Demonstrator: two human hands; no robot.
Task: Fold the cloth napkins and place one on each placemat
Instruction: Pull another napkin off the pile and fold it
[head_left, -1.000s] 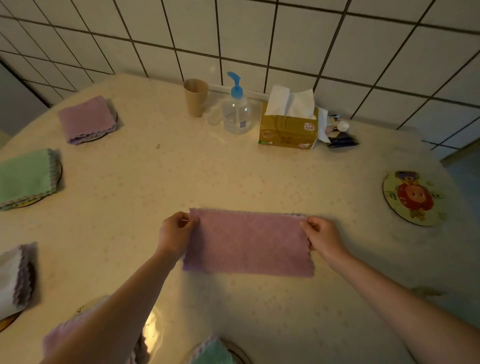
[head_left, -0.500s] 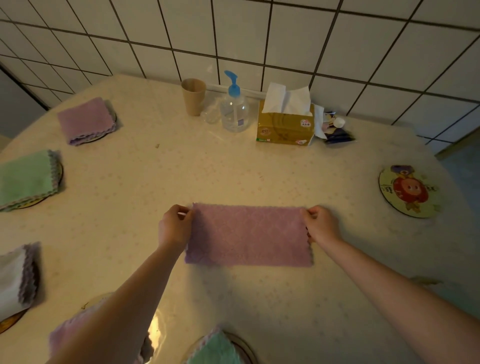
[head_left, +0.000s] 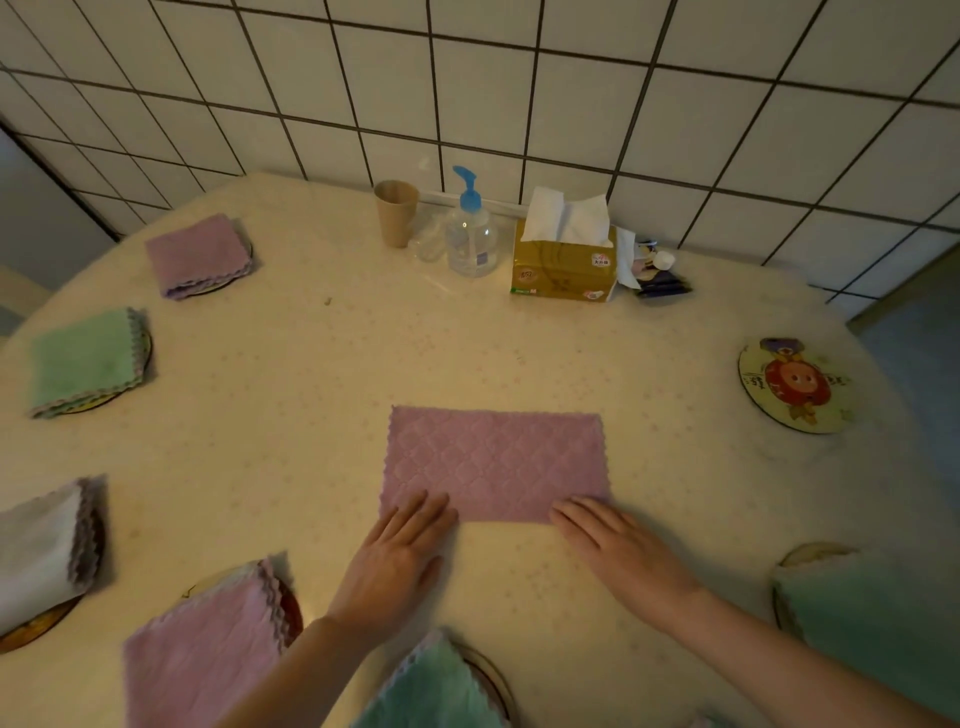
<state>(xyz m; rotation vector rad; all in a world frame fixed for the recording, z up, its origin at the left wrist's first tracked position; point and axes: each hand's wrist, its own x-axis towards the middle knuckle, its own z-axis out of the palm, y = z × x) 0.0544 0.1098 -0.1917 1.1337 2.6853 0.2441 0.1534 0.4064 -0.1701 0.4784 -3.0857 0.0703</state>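
Note:
A purple napkin (head_left: 496, 462) lies flat on the round table, folded into a rectangle. My left hand (head_left: 397, 561) lies flat with straight fingers touching its near left edge. My right hand (head_left: 618, 551) lies flat too, fingertips at the near right corner. A round placemat with a cartoon print (head_left: 795, 384) sits bare at the right. Folded napkins rest on other placemats: purple (head_left: 197, 254), green (head_left: 83, 361), white (head_left: 39, 551), pink (head_left: 208, 644), green at the near edge (head_left: 426, 691) and green at the right (head_left: 857, 618).
Along the tiled wall stand a paper cup (head_left: 396, 212), a pump bottle (head_left: 470, 228), a tissue box (head_left: 566, 260) and small dark packets (head_left: 660, 275). The table's edge (head_left: 883, 332) curves away at the right.
Both hands let go of the napkin's far corners and moved to its near edge, now lying flat. The napkin stays folded on the table.

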